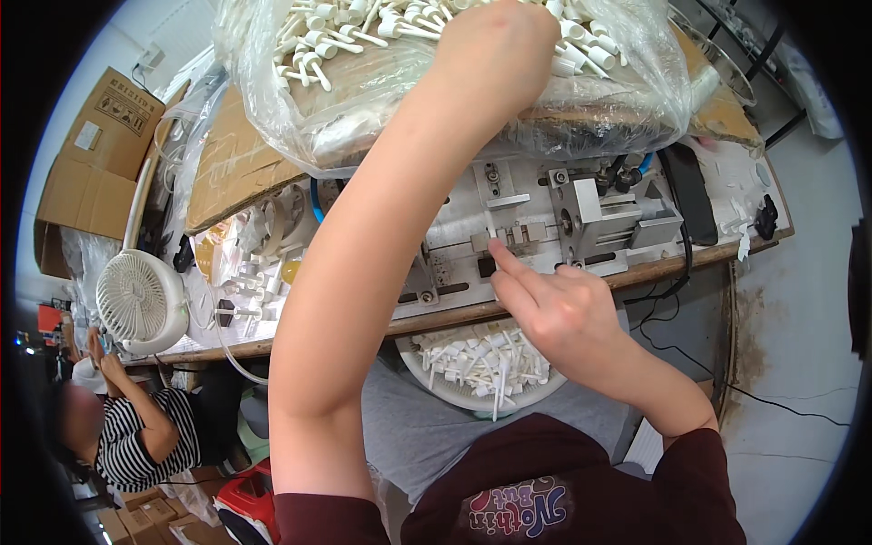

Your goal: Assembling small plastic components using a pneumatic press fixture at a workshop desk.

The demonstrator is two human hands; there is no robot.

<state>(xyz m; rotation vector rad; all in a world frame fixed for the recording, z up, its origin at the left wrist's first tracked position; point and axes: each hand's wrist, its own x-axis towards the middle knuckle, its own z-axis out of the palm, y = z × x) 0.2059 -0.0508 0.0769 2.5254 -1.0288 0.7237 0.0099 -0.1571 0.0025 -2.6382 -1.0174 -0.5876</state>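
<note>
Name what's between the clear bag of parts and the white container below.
In the head view: the metal fixture and workbench edge, partly covered by the left forearm and right hand.

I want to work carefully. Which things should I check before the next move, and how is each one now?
1. Left hand over the pile of white parts: ok.
2. Left hand gripping a part: cannot tell, its fingers are hidden.
3. Right hand clear of the metal fixture: not ok, its index finger reaches there.
4. Basket below the bench edge: ok.
5. Fixture powered: cannot tell.
</note>
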